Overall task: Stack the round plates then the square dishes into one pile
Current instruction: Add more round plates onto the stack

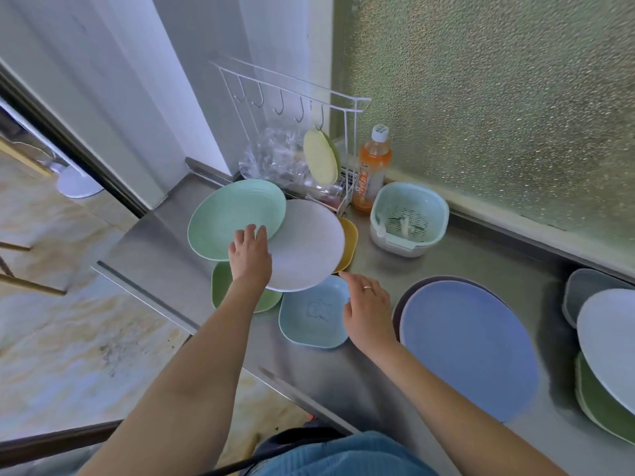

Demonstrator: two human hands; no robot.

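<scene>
Your left hand (250,250) lies over the seam where two round plates meet at the far left of the steel tabletop (360,372). Its grip is spread, the fingers straight, with the fingertips resting on the near rim of the mint-green round plate (226,218); the palm covers the left edge of the pale lilac round plate (309,249). The lilac plate sits tilted, its right side lower, and its upper left edge overlaps the mint plate's rim. Whether the thumb hooks under either plate is hidden.

Under those two plates lie square dishes: a light green square dish (223,286) shows beneath your left wrist, and a mustard-yellow square dish (348,245) shows past the lilac plate's right edge. The sky-blue square dish (312,314) lies flat in front of them, one corner pointing towards the lilac plate.

Your right hand (367,310), wearing a ring, hovers at the blue dish's right edge, grip loose, fingers relaxed and holding nothing.

To your right a large periwinkle-blue round plate (470,345) rests on a darker purple plate (402,304). At the far right a white round plate (608,338) leans on green dishes (598,410).
</scene>
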